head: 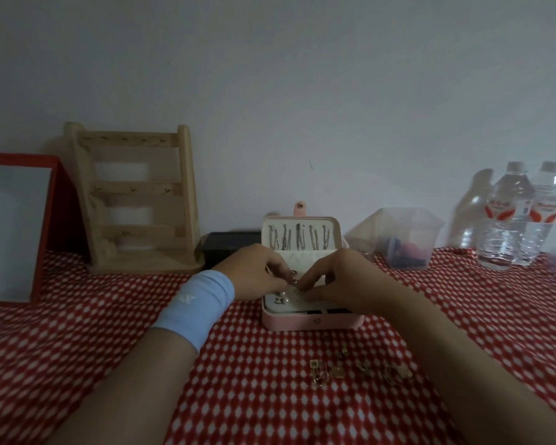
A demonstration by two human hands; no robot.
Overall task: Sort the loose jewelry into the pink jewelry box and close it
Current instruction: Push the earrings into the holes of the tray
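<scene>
The pink jewelry box (312, 322) stands open mid-table, its lid upright with several silver pieces hanging inside (297, 236). Both hands meet over the box's white tray. My left hand (257, 273), with a light blue wristband, and my right hand (337, 277) pinch a small metal piece (294, 282) between their fingertips. The tray under the hands is mostly hidden. Several loose gold-coloured pieces of jewelry (357, 370) lie on the red checked cloth in front of the box.
A wooden ladder-like stand (135, 200) and a red-framed mirror (16, 229) sit at the back left. A black box (228, 247) lies behind my left hand. A clear plastic tub (405, 239) and two water bottles (523, 216) stand at the back right.
</scene>
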